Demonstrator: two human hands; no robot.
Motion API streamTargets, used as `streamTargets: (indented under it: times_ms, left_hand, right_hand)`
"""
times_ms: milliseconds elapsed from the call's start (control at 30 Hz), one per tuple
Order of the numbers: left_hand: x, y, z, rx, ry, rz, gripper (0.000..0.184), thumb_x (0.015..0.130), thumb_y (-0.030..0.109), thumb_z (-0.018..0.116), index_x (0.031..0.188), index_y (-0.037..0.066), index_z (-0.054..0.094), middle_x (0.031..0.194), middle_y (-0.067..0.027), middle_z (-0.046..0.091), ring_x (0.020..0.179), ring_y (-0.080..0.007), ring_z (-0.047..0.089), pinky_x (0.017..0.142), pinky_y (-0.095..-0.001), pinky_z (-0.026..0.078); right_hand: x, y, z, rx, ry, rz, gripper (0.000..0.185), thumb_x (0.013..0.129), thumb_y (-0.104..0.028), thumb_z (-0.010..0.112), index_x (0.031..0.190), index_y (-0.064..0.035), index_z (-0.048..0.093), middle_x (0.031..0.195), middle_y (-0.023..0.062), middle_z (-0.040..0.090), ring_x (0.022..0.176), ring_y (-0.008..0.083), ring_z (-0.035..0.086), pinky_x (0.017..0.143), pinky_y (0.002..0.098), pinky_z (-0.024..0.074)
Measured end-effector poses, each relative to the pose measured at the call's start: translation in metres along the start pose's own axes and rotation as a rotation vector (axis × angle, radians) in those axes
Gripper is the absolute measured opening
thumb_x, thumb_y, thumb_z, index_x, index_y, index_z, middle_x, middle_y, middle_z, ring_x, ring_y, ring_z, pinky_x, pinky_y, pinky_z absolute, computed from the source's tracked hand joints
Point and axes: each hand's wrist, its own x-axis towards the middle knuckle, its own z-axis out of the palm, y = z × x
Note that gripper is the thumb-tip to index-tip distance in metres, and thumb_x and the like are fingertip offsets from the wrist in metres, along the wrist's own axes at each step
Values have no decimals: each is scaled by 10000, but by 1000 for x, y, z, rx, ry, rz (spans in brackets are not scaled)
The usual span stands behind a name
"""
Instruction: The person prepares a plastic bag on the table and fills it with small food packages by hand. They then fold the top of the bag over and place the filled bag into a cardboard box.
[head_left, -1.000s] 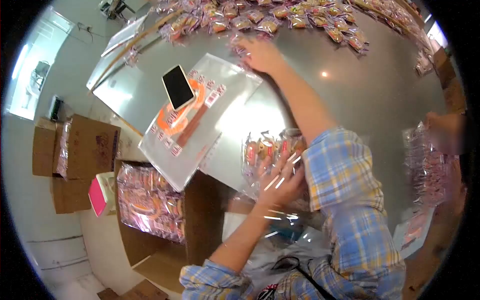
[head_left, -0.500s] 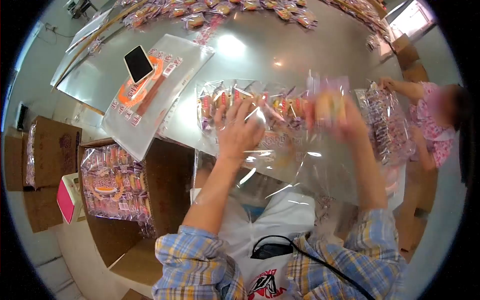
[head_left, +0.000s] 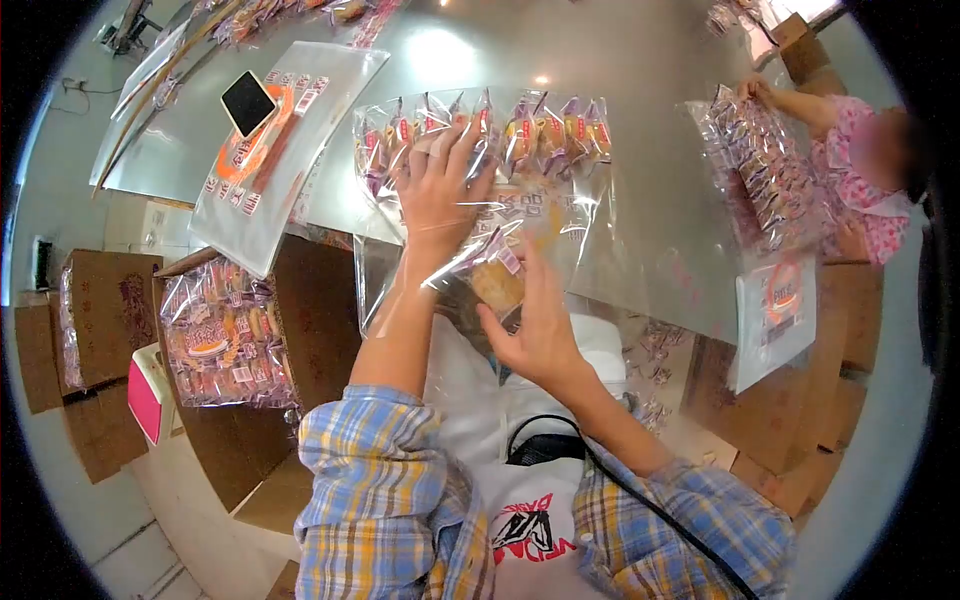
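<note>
A large clear plastic bag [head_left: 588, 232] lies on the metal table with its mouth toward me. Several individually wrapped pastries [head_left: 552, 135] stand in a row at its far end. My left hand [head_left: 440, 195] reaches into the bag, fingers stretched over the left part of the row. Near the bag's mouth, my right hand [head_left: 543, 322] holds one wrapped pastry [head_left: 495, 284] between thumb and fingers. Film partly covers this pastry, and I cannot tell how far inside it is.
Left of the bag, a phone [head_left: 247, 104] rests on a stack of flat printed bags [head_left: 285, 150]. A cardboard box [head_left: 325, 310] with filled packs [head_left: 225, 335] stands below. At right, a person in pink [head_left: 850, 140] touches another filled bag [head_left: 765, 170]. More flat bags [head_left: 775, 315] hang over the edge.
My right hand has brought the wrapped pastry from the right of the row to the bag's mouth, close to me. My left hand stays over the row. The view has shifted.
</note>
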Motion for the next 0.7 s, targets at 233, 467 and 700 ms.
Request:
streamTargets:
  times_ms: [233,467,700]
  left_hand:
    - [0,4,1,-19,35,-38,484,853,401,772,1294,226,679,1314,41,643,1201,-212,572,1110,-466,358]
    - [-1,0,5,12,-21,-47,492,833,435,777,1266,223,677,1352,41,626,1211,-222,578,1066,-479,385]
    - [2,3,0,-75,-11,-42,526,823,332,830,1303,196,662,1338,-20,635,1304,-290,530,1090,-446,450]
  right_hand:
    - [16,12,-6,386,5,329,741,898,-184,717,1524,20,375,1317,233,576,1194,365,591,1023,436,473]
    - [42,37,1,1661,74,638,423,993,-213,651,1348,-8,549,1212,155,666,1032,274,676,913,398,543]
    - [77,44,11,517,276,229,581,856,-58,796,1368,-3,527,1119,100,692,986,161,665,803,304,556]
